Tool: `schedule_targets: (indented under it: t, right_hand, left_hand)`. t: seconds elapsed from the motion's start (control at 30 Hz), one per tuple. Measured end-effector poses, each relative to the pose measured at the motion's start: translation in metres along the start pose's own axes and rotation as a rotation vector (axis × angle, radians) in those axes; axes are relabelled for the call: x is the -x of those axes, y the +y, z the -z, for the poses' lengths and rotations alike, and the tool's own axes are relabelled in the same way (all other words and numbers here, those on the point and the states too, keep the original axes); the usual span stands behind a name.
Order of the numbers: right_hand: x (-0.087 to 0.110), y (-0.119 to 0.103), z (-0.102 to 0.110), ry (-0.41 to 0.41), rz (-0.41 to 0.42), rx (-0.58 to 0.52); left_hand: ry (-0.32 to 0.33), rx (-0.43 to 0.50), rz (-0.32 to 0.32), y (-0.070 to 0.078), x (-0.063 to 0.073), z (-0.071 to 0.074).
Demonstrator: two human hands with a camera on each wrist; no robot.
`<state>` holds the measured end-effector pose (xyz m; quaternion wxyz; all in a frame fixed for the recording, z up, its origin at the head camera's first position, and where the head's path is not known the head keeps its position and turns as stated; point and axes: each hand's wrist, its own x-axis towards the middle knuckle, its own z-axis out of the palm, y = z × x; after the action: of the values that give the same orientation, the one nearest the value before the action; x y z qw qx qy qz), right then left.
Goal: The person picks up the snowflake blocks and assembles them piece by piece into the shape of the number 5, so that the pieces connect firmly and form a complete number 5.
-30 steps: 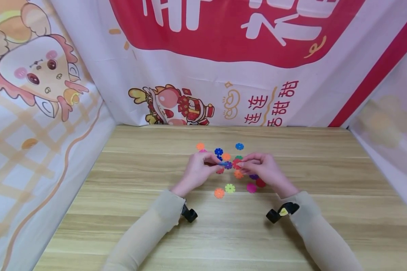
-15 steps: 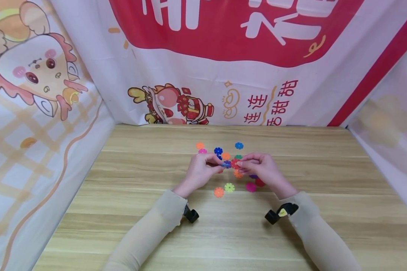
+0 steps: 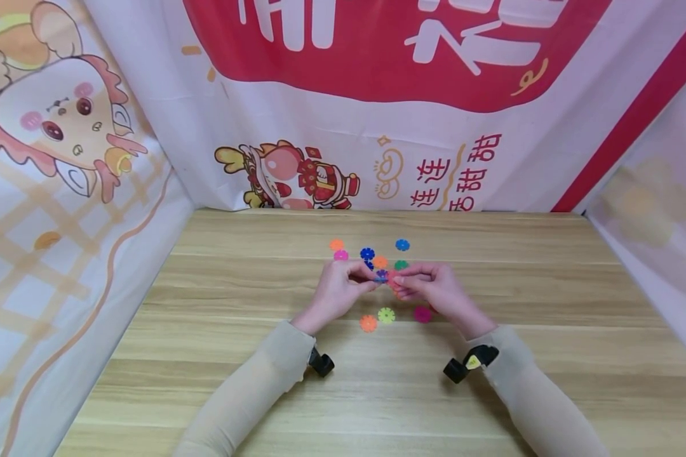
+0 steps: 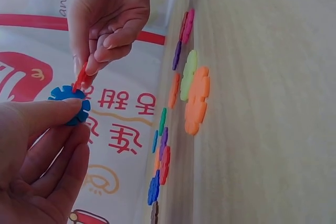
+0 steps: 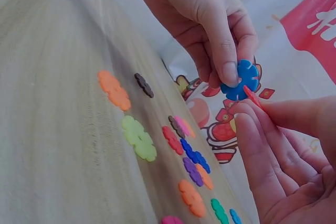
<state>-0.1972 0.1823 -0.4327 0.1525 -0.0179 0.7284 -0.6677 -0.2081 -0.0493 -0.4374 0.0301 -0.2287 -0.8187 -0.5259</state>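
Note:
My left hand [image 3: 336,293] pinches a blue notched plastic disc [image 5: 248,77] between thumb and fingers, raised above the table. Facing it, my right hand [image 3: 439,291] holds a red notched disc [image 5: 253,97] between thumb and forefinger, the other fingers curving below. In the right wrist view the red disc is nearly edge-on, its tip right at a notch of the blue disc's rim. The left wrist view has the red disc [image 4: 80,77] at the blue disc's upper edge, the two standing at an angle to each other.
On the wood-grain table [image 3: 251,273] lie several more discs: a yellow-green disc [image 3: 386,315], an orange disc [image 3: 368,324], a magenta disc [image 3: 422,314] and a blue disc [image 3: 403,245] among them. A printed cloth [image 3: 194,152] hangs behind and at the sides.
My right hand has shifted slightly left, bringing the red disc against the blue disc's edge and turning it more edge-on. My left hand has stayed nearly still.

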Motion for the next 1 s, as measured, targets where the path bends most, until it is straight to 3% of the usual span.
schedule_targets:
  t: [0.4,0.57,0.83,1.0]
  right_hand:
    - [-0.0003,0.0055,-0.0044,-0.019,0.022,-0.002]
    - [0.0002,0.0024,-0.0027,-0.055,0.013,0.1]
    - [0.0018,0.0054,-0.005,-0.047,0.167,0.254]
    - [0.0024,0.0062,-0.0063,-0.019,0.197,0.29]
  left_hand:
    - [-0.047,-0.001,-0.015,0.002,0.0045,0.0006]
    - [-0.033,0.014,0.017,0.0046,0.0048,0.0033]
    - [-0.06,-0.001,0.039,0.0043,0.0057,0.0053]
    - [-0.076,-0.005,0.041,0.005,0.0055,0.0051]
